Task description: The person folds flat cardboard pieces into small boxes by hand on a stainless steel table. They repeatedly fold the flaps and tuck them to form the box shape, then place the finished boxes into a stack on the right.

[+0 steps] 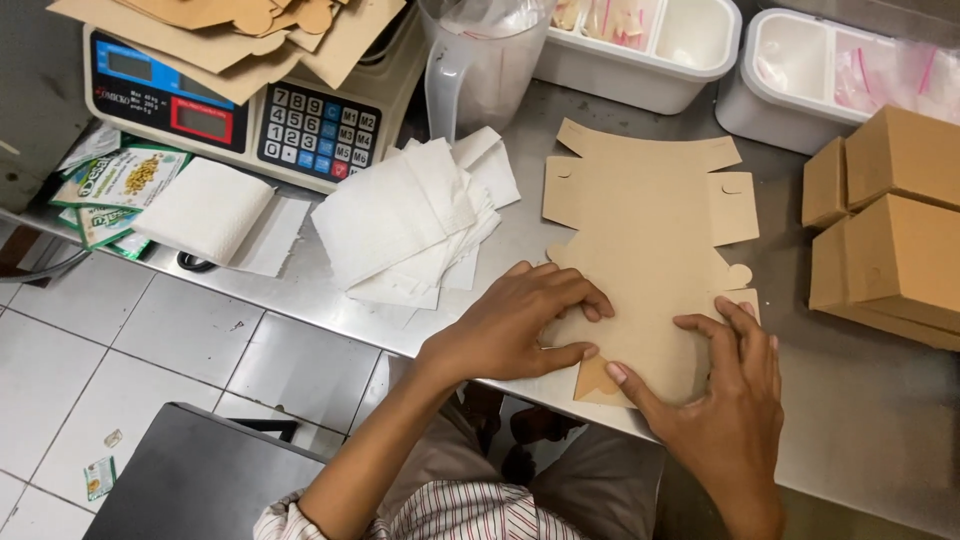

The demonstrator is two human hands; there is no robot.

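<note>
Cardboard blank (650, 260) at centre looks light, thin, bendy; grab its edges, I reckon. Left hand (520, 325) and right hand (725, 400) press flat on it, fingers spread, gripping nothing.

The flat box blank (650, 260) and folded boxes (890, 225) are plain brown cardboard. The paper sheets (400, 220) are white; the sleeve (450, 515) is red-and-white striped.

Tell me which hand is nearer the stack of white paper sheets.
Left. The left hand presses the flat cardboard blank just below-right of the white paper sheets; the right hand sits farther right, on the blank's lower right corner.
</note>
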